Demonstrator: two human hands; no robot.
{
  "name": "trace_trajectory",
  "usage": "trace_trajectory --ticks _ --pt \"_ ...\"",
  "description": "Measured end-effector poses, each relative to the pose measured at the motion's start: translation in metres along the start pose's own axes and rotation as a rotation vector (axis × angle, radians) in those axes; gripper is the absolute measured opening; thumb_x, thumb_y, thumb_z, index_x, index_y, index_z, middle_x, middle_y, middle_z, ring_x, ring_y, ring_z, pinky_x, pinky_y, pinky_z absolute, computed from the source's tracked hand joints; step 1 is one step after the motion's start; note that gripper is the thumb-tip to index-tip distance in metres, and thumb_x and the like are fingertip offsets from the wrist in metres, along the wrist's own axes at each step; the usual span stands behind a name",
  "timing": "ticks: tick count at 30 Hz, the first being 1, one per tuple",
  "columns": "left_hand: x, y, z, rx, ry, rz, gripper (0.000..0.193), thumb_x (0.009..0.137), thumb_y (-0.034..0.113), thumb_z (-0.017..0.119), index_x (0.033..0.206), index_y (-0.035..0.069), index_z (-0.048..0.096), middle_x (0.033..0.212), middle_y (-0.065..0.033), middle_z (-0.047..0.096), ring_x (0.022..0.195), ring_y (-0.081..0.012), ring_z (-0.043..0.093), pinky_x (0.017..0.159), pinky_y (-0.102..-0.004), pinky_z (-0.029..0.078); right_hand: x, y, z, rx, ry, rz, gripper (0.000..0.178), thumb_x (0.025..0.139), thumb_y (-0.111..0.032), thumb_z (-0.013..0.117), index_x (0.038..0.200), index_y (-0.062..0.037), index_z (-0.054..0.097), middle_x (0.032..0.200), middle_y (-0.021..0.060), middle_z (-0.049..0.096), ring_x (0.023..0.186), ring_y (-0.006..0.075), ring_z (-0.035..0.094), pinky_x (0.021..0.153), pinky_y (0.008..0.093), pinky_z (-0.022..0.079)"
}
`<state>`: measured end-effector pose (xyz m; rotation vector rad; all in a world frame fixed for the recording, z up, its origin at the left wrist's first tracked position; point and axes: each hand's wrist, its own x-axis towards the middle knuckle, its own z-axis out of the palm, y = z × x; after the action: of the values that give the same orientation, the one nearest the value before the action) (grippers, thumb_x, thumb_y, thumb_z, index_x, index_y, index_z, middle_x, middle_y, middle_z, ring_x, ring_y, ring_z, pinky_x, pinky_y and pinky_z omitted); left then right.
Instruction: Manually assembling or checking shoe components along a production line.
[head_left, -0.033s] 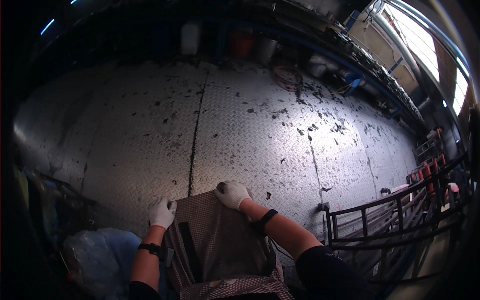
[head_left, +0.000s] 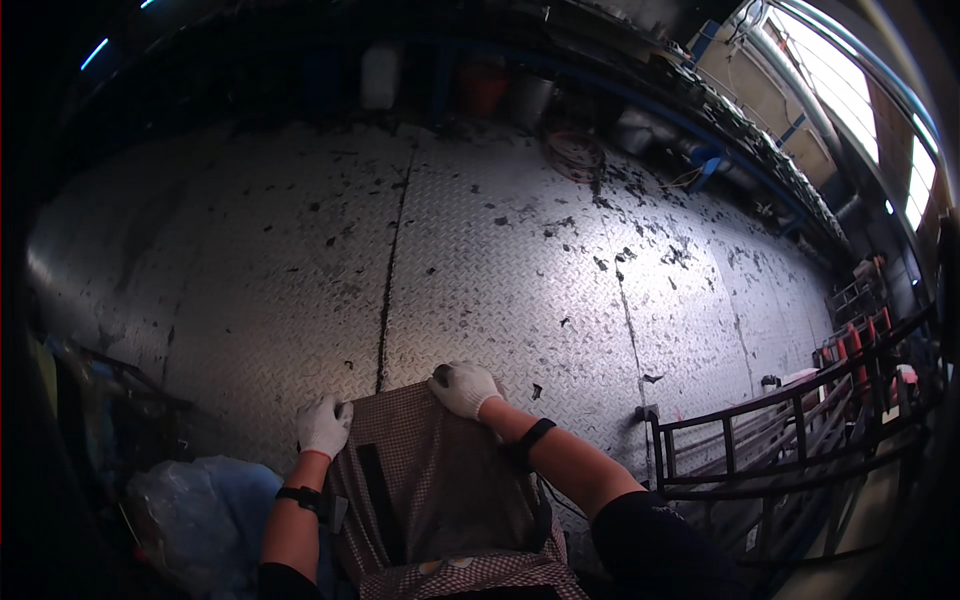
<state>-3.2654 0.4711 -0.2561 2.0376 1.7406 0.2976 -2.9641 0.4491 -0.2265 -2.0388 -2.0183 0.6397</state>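
A brown checked apron (head_left: 446, 500) stretches out in front of my body, darkened in the middle, with a black strip running down its left part. My left hand (head_left: 325, 424), in a white knit glove, grips the apron's far left corner. At the far right corner my right hand (head_left: 465, 389), in a matching glove with dark fingertips, is closed over the hem. Between the two hands the cloth's far edge is pulled fairly straight. Dark bands circle both wrists.
Dark scraps litter the metal tread-plate floor (head_left: 500, 260). A black metal rack (head_left: 730, 450) stands at the right. Bluish clear plastic (head_left: 205, 515) bulges at the lower left. Beneath the far bench are a white container (head_left: 380, 78) and a coiled hose (head_left: 575, 155).
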Motion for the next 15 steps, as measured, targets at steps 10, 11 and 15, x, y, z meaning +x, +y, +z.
trace_trajectory --ticks 10,11,15 --pt "-0.004 0.0031 -0.0041 0.025 -0.002 -0.016 0.029 0.09 0.035 0.063 0.095 0.007 0.068 0.097 -0.0166 0.069 0.097 -0.0363 0.063 0.091 -0.046 0.047 -0.0018 -0.0028 0.0 0.006 -0.014 0.017 0.041 0.093 -0.045 0.054 0.092 -0.0076 0.071 0.095 0.0192 0.071 0.097 0.0389 0.066 0.087 0.0484 0.051" --pt "-0.0042 0.003 -0.0038 0.018 -0.002 -0.026 0.029 0.091 0.035 0.063 0.095 0.007 0.068 0.097 -0.0166 0.069 0.097 -0.0363 0.063 0.091 -0.0459 0.046 -0.0015 -0.003 -0.0004 0.005 -0.013 0.016 0.041 0.093 -0.045 0.054 0.092 -0.0076 0.071 0.095 0.0192 0.071 0.097 0.0389 0.066 0.087 0.0484 0.051" --pt "0.0012 0.0105 -0.0008 -0.006 -0.018 -0.005 0.029 0.09 0.035 0.064 0.094 0.007 0.068 0.097 -0.0174 0.069 0.095 -0.0376 0.064 0.09 -0.0469 0.047 -0.0022 0.0053 -0.0055 0.002 -0.037 0.035 0.042 0.094 -0.045 0.053 0.095 -0.0073 0.072 0.099 0.0204 0.07 0.099 0.0394 0.065 0.088 0.0482 0.051"
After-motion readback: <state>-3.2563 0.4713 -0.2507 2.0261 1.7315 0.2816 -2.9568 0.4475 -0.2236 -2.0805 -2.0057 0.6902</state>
